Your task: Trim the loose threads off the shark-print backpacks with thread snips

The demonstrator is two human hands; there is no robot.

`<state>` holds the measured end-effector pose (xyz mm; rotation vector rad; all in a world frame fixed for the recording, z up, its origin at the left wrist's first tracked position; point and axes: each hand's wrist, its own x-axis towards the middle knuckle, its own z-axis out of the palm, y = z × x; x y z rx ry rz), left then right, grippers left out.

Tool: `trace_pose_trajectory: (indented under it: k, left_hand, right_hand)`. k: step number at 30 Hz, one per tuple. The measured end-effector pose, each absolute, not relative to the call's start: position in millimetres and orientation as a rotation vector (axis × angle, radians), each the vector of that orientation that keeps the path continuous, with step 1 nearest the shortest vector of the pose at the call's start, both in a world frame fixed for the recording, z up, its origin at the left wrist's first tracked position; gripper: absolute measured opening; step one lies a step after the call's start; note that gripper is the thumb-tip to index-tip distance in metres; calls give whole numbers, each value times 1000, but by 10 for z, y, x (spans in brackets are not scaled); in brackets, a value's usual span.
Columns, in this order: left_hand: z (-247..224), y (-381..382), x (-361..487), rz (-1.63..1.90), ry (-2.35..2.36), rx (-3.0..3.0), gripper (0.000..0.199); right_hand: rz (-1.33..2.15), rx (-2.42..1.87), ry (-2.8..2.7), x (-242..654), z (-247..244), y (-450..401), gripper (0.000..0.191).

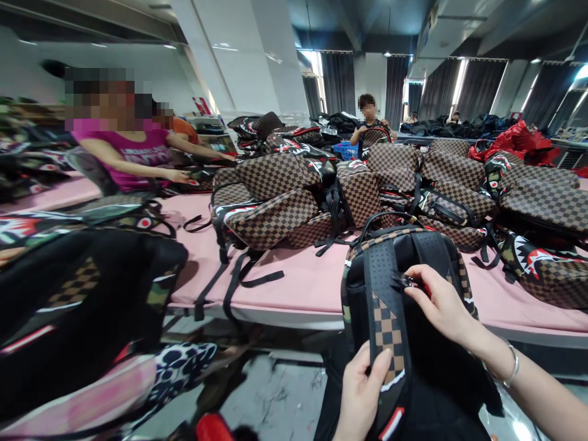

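Note:
A black backpack [432,367] with brown checkered trim rests upright in front of me against the table edge, its back panel and shoulder straps facing me. My left hand [362,389] is closed around the lower part of its padded shoulder strap [389,327], thumb on the checkered patch. Between the fingers of my right hand [436,300] is a small dark metal tool, apparently thread snips [408,281]. Its blurred tips point at the strap's perforated upper part. A bracelet circles my right wrist. The backpack's top handle [388,215] stands up above the straps.
Checkered backpacks [275,211] are piled along the pink-covered table [285,291], straps hanging over its edge. To my left is another black backpack [105,288] by a person's patterned clothing. A co-worker in a magenta shirt [138,153] reaches across bags; another person [370,125] sits behind the pile.

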<state>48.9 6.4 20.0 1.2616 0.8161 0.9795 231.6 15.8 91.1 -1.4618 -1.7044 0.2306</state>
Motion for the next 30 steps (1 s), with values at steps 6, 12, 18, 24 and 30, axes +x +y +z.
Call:
trace_pose_trajectory:
  k: [6, 12, 18, 24, 30]
  left_hand:
    - [249, 44, 505, 980, 867, 1283, 29]
    - [256, 29, 503, 983, 860, 1310, 30]
    - [256, 22, 510, 1001, 858, 1365, 29]
    - [283, 13, 509, 1033, 838, 1398, 24]
    - [228, 17, 496, 1035, 823, 1424, 24]
  right_hand:
    - [121, -1343, -1861, 2331, 910, 198, 10]
    - [97, -1319, -1980, 2327, 972, 270, 5]
    - [72, -1324, -2048, 2308, 1023, 277, 4]
    - [52, -1345, -2075, 2251, 1062, 307, 4]
    - [30, -1396, -2099, 2217, 1092, 312, 7]
